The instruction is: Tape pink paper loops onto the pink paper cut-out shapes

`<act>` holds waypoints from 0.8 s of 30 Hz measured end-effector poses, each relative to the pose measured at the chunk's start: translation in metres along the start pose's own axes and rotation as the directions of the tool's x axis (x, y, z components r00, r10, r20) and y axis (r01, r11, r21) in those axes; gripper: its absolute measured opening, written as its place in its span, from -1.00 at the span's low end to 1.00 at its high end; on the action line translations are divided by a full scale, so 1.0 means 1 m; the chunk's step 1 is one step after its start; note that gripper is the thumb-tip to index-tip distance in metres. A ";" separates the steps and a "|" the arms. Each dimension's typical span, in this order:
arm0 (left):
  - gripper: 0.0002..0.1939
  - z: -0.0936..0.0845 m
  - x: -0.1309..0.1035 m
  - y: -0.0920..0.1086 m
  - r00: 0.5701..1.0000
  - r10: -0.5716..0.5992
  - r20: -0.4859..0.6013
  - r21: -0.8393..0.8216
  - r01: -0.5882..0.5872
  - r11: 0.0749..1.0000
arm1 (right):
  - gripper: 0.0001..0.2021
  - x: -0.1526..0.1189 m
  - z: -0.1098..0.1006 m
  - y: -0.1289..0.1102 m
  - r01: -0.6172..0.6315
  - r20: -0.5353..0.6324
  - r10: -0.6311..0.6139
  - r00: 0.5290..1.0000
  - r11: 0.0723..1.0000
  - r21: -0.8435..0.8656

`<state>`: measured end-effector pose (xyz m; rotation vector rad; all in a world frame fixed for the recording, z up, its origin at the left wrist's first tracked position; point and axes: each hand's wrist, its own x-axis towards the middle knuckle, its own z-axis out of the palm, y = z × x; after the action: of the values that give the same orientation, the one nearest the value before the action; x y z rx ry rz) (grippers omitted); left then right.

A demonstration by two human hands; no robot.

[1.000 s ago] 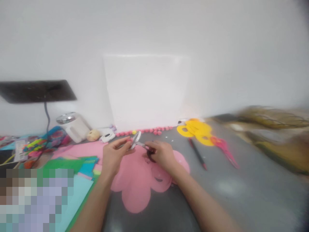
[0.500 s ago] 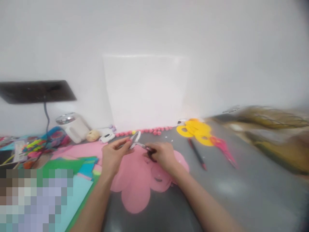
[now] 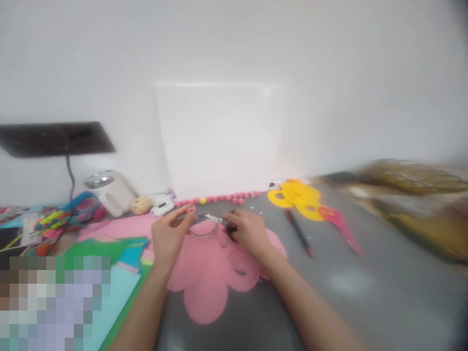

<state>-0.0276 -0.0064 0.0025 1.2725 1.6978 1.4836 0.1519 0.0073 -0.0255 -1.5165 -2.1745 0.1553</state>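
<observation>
My left hand point(image 3: 171, 233) is pinched, fingertips at the edge of a thin white ring point(image 3: 203, 237) that looks like a loop of tape or paper strip; blur hides its exact kind. A small pink bit shows at the left fingertips. In my right hand point(image 3: 245, 230) is a small pair of scissors point(image 3: 216, 219), its silver blades pointing left toward the left fingertips. Dark handles are mostly covered by the right fingers. Below both hands lie pink petal-shaped paper cutouts point(image 3: 205, 297).
Along the wall runs a row of small pink pieces point(image 3: 219, 198). To the right lie yellow paper cutouts point(image 3: 294, 192), a black pen point(image 3: 300, 234) and pink scissors point(image 3: 340, 226). Coloured paper sheets point(image 3: 117, 287) and a white device point(image 3: 113, 195) occupy the left side.
The white ring has tilted from standing up between the hands to lying lower, below the fingertips. The scissors blades have turned slightly and stay between the hands.
</observation>
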 end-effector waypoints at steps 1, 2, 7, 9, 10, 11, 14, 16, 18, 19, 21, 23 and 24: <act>-0.70 0.000 0.000 0.000 1.000 0.030 -0.002 -0.011 -0.030 0.999 | -0.58 0.000 0.000 0.000 0.008 0.009 -0.008 1.000 1.000 -0.005; -0.69 0.000 -0.001 -0.001 0.998 0.060 0.001 -0.022 -0.060 0.998 | -0.57 -0.001 -0.001 0.000 0.016 0.017 -0.016 1.000 1.000 -0.006; -0.73 0.003 -0.004 -0.003 0.983 0.181 0.041 -0.026 -0.180 0.983 | -0.56 -0.001 -0.001 0.000 0.065 0.056 -0.064 0.996 0.998 -0.011; -0.74 0.004 -0.005 -0.003 0.978 0.191 0.080 0.009 -0.192 0.981 | -0.56 -0.001 0.000 0.000 0.088 0.071 -0.086 0.994 0.996 -0.018; -0.74 0.004 -0.005 -0.003 0.977 0.190 0.095 0.024 -0.193 0.981 | -0.56 -0.001 0.001 0.000 0.098 0.076 -0.096 0.992 0.995 -0.023; -0.74 0.004 -0.005 -0.002 0.977 0.185 0.107 0.033 -0.190 0.981 | -0.56 -0.001 0.001 0.001 0.107 0.079 -0.105 0.991 0.994 -0.029; -0.75 0.004 -0.006 0.000 0.977 0.172 0.129 0.036 -0.178 0.983 | -0.56 -0.001 0.003 0.001 0.126 0.084 -0.122 0.989 0.991 -0.042; -0.76 0.004 -0.007 0.000 0.974 0.177 0.141 0.028 -0.182 0.983 | -0.56 -0.001 0.003 0.001 0.127 0.089 -0.123 0.988 0.991 -0.040; -0.75 0.004 -0.006 -0.002 0.966 0.211 0.152 0.026 -0.217 0.976 | -0.56 -0.001 0.002 0.001 0.124 0.094 -0.120 0.988 0.992 -0.032; -0.76 0.004 -0.006 -0.004 0.958 0.238 0.157 0.029 -0.246 0.969 | -0.55 -0.001 0.002 0.001 0.124 0.097 -0.120 0.988 0.992 -0.028; -0.77 0.005 -0.005 -0.009 0.938 0.303 0.166 0.046 -0.315 0.948 | -0.54 -0.001 0.002 0.001 0.129 0.101 -0.126 0.987 0.991 -0.023; -0.77 0.005 -0.003 -0.013 0.916 0.361 0.173 0.071 -0.378 0.923 | -0.53 -0.001 0.002 0.001 0.132 0.103 -0.129 0.986 0.991 -0.021; -0.77 0.005 -0.003 -0.015 0.907 0.385 0.173 0.082 -0.403 0.912 | -0.53 -0.001 0.002 0.001 0.131 0.102 -0.128 0.986 0.991 -0.017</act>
<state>-0.0262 -0.0058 -0.0134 1.8308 1.5022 1.4720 0.1524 0.0071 -0.0276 -1.4018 -2.3543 0.1662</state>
